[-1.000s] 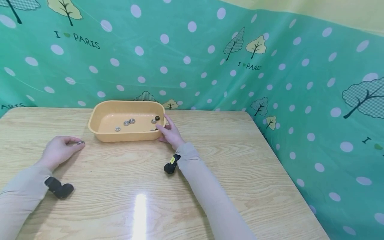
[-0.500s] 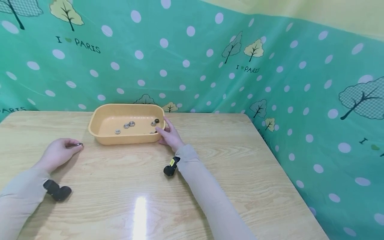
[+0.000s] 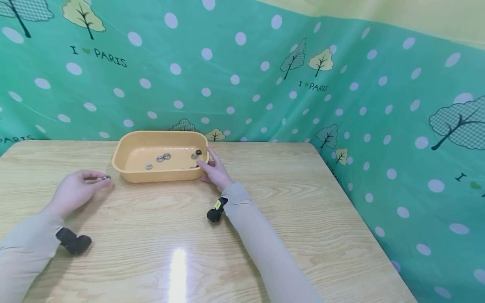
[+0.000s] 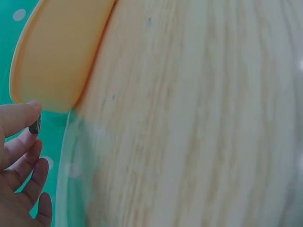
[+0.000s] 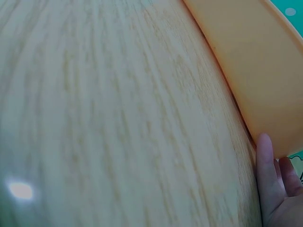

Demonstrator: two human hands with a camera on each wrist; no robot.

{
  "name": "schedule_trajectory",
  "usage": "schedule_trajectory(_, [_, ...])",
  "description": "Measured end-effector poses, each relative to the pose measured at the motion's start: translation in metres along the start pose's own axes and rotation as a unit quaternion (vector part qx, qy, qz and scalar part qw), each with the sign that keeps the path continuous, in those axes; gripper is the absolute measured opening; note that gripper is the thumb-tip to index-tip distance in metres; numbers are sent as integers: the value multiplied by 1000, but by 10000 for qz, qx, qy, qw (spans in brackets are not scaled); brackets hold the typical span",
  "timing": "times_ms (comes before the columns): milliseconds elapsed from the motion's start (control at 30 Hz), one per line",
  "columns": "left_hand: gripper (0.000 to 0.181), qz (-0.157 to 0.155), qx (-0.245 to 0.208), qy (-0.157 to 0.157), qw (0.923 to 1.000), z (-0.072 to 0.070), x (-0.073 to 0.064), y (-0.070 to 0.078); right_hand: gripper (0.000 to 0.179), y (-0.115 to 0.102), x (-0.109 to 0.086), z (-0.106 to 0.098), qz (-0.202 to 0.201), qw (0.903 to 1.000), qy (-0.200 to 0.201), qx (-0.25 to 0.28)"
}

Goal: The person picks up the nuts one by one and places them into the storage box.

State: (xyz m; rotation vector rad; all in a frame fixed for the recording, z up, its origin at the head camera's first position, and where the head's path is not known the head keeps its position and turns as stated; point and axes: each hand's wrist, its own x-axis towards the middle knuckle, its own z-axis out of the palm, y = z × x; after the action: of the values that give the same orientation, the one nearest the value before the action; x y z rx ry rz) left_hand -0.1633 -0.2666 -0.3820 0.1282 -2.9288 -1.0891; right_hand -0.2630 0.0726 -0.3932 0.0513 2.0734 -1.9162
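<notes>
Thumb and fingertips of my left hand [image 3: 77, 189] pinch a small ring-shaped metal piece [image 3: 107, 177], held just left of the yellow plastic basin [image 3: 166, 176]. In the left wrist view the piece [image 4: 35, 125] looks dark and partly hidden between thumb and index finger, with the other fingers loosely bent. My right hand [image 3: 217, 170] holds the basin's right end, fingers at the rim and outer wall. Inside the basin lie several similar silver pieces [image 3: 166, 156] and a darker one [image 3: 198, 152]; the front wall partly hides some near the right corner.
The basin stands at the back of a wooden table [image 3: 242, 235], near a green dotted cloth [image 3: 235, 97] that hangs behind and along the right. Black wrist cameras [image 3: 73, 241] sit on both sleeves.
My left hand has shifted slightly right and up toward the basin, its pinched metal piece with it. The right hand stays on the basin. The head view tilted slightly up early on.
</notes>
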Motion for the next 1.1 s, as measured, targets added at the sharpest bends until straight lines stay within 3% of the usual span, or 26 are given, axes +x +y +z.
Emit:
schedule_trajectory(267, [49, 220, 141, 101, 9996, -1, -3, 11, 67, -1, -1, 0, 5, 10000, 7, -30])
schedule_trajectory(1100, [54, 137, -490, 75, 9987, 3, -9, 43, 67, 2, 1, 0, 3, 10000, 29, 49])
